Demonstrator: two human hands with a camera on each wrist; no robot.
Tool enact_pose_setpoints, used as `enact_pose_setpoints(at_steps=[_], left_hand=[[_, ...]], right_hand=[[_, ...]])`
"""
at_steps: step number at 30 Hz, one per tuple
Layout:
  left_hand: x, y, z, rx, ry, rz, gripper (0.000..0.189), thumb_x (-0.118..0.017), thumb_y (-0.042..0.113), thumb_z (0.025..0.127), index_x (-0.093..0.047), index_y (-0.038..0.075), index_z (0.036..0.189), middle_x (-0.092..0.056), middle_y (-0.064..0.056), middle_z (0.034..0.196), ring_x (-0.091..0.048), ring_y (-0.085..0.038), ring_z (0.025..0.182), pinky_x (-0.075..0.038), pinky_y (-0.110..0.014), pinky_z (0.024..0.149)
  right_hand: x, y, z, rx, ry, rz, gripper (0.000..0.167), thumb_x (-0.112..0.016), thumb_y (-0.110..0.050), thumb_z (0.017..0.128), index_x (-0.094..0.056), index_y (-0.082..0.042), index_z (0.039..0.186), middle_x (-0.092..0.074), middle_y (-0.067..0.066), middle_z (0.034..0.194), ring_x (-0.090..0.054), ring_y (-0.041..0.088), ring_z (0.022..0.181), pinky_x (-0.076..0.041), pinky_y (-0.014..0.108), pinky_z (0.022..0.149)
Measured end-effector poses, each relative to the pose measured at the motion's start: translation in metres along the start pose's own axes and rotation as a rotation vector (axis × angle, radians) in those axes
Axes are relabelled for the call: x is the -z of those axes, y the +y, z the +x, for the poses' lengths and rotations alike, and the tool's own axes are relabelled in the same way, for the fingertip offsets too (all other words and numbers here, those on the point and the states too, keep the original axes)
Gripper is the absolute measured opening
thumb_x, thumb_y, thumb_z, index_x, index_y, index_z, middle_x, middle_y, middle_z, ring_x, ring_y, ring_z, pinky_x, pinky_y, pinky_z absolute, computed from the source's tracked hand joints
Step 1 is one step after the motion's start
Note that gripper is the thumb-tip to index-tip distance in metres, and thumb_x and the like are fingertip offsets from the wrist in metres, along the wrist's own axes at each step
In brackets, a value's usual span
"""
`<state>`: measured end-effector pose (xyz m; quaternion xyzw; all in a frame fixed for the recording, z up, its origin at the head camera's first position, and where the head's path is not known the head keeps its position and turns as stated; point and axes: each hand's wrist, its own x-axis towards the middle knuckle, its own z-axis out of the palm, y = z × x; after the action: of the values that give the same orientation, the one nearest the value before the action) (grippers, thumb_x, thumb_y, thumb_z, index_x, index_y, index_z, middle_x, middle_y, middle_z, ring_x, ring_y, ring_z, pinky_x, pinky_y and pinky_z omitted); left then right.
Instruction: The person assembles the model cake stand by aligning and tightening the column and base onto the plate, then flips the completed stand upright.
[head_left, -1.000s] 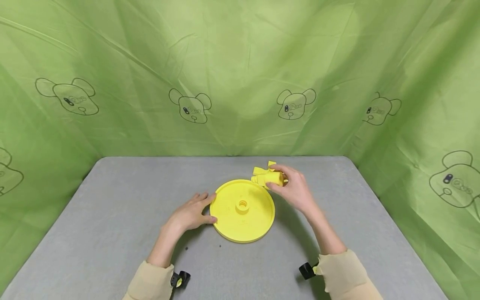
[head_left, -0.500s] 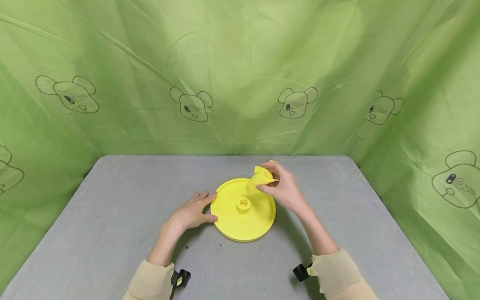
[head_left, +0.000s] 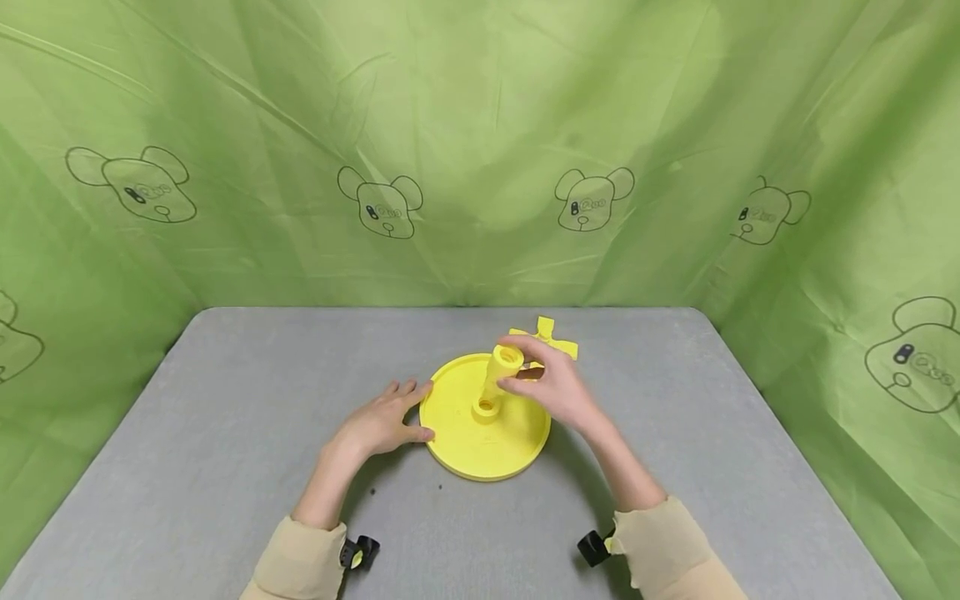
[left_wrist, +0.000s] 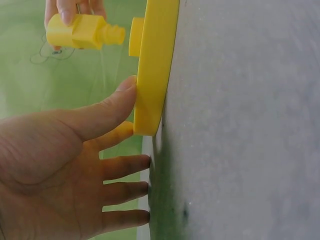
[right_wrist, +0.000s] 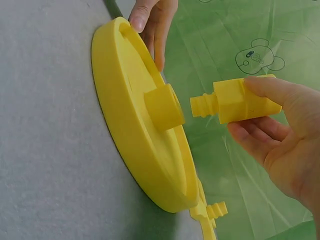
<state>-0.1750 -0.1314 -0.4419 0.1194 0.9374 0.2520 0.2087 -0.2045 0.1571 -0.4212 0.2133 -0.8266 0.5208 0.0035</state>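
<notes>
A round yellow dish-like base with a raised rim lies flat on the grey table, a short threaded socket standing at its centre. My left hand rests at its left edge, thumb and fingertips touching the rim, the fingers long and spread. Between thumb and fingers, my right hand pinches a yellow post with a screw-threaded lower end. The thread points down at the socket, and a small gap separates them in both wrist views.
Behind the base, a yellow cross-shaped piece lies on the table, partly hidden by my right hand; its threaded stub shows in the right wrist view. A green curtain printed with bear heads encloses the table.
My right hand has lifted the post from beside the cross-shaped piece, moved it left and turned it upright over the socket. The left hand has stayed at the rim.
</notes>
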Motion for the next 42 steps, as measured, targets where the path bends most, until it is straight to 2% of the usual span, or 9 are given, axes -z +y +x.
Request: enact_pose_setpoints(at_steps=[5, 9, 14, 23, 27, 32, 37, 42], left_hand=[[-0.001, 0.001, -0.001, -0.003, 0.0, -0.001, 0.083, -0.074, 0.04, 0.095, -0.032, 0.019, 0.163, -0.024, -0.02, 0.17, -0.017, -0.046, 0.159, -0.026, -0.071, 0.121], [-0.002, 0.0, -0.001, 0.0, -0.002, 0.005, 0.083, -0.073, 0.04, 0.095, -0.032, 0.019, 0.163, -0.025, -0.02, 0.17, -0.017, -0.046, 0.159, -0.026, -0.071, 0.121], [-0.002, 0.001, 0.0, 0.011, -0.006, 0.005, 0.083, -0.073, 0.04, 0.095, -0.032, 0.019, 0.163, -0.024, -0.02, 0.17, -0.016, -0.046, 0.159, -0.025, -0.071, 0.121], [-0.003, -0.002, 0.002, 0.003, 0.008, 0.012, 0.083, -0.074, 0.039, 0.095, -0.032, 0.019, 0.163, -0.026, -0.019, 0.17, -0.017, -0.045, 0.159, -0.026, -0.07, 0.122], [-0.004, -0.003, 0.003, 0.002, 0.01, 0.011, 0.083, -0.075, 0.039, 0.094, -0.032, 0.02, 0.163, -0.027, -0.019, 0.17, -0.018, -0.045, 0.159, -0.026, -0.069, 0.122], [-0.001, -0.001, 0.002, 0.002, 0.005, 0.004, 0.083, -0.075, 0.038, 0.094, -0.033, 0.019, 0.163, -0.027, -0.019, 0.17, -0.018, -0.045, 0.159, -0.027, -0.069, 0.122], [0.001, 0.002, 0.002, 0.016, -0.002, -0.003, 0.083, -0.075, 0.038, 0.094, -0.033, 0.019, 0.163, -0.027, -0.019, 0.17, -0.018, -0.045, 0.159, -0.027, -0.069, 0.122], [0.003, 0.005, 0.002, 0.028, -0.011, -0.007, 0.083, -0.075, 0.038, 0.094, -0.032, 0.02, 0.163, -0.027, -0.019, 0.17, -0.017, -0.045, 0.159, -0.026, -0.069, 0.122]], right_hand=[[-0.004, 0.001, -0.002, 0.008, -0.045, 0.016, 0.055, -0.082, -0.006, 0.086, -0.064, -0.011, 0.138, -0.068, 0.01, 0.136, -0.07, 0.027, 0.111, -0.059, 0.054, 0.095], [-0.008, 0.003, -0.003, 0.021, -0.072, -0.001, 0.056, -0.082, -0.008, 0.087, -0.064, -0.011, 0.14, -0.066, 0.01, 0.14, -0.069, 0.027, 0.116, -0.059, 0.052, 0.097], [-0.013, 0.004, -0.003, 0.036, -0.101, -0.038, 0.056, -0.082, -0.01, 0.087, -0.064, -0.014, 0.14, -0.066, 0.009, 0.139, -0.069, 0.03, 0.115, -0.06, 0.051, 0.096], [-0.016, 0.001, -0.003, 0.022, -0.118, -0.073, 0.056, -0.081, -0.013, 0.089, -0.063, -0.014, 0.142, -0.066, 0.008, 0.14, -0.07, 0.027, 0.113, -0.061, 0.048, 0.095], [-0.018, 0.003, -0.003, 0.021, -0.126, -0.101, 0.056, -0.081, -0.015, 0.089, -0.062, -0.013, 0.142, -0.066, 0.007, 0.141, -0.069, 0.025, 0.116, -0.061, 0.044, 0.096], [-0.017, 0.005, -0.003, 0.007, -0.146, -0.11, 0.057, -0.082, -0.018, 0.089, -0.062, -0.014, 0.143, -0.065, 0.007, 0.143, -0.069, 0.026, 0.119, -0.06, 0.045, 0.097], [-0.013, 0.005, -0.001, 0.005, -0.154, -0.076, 0.058, -0.08, -0.023, 0.091, -0.06, -0.015, 0.145, -0.065, 0.011, 0.142, -0.068, 0.027, 0.119, -0.059, 0.048, 0.099], [-0.008, 0.005, 0.005, -0.018, -0.198, 0.018, 0.052, -0.069, -0.029, 0.1, -0.055, -0.018, 0.149, -0.063, 0.013, 0.144, -0.063, 0.027, 0.13, -0.052, 0.049, 0.11]])
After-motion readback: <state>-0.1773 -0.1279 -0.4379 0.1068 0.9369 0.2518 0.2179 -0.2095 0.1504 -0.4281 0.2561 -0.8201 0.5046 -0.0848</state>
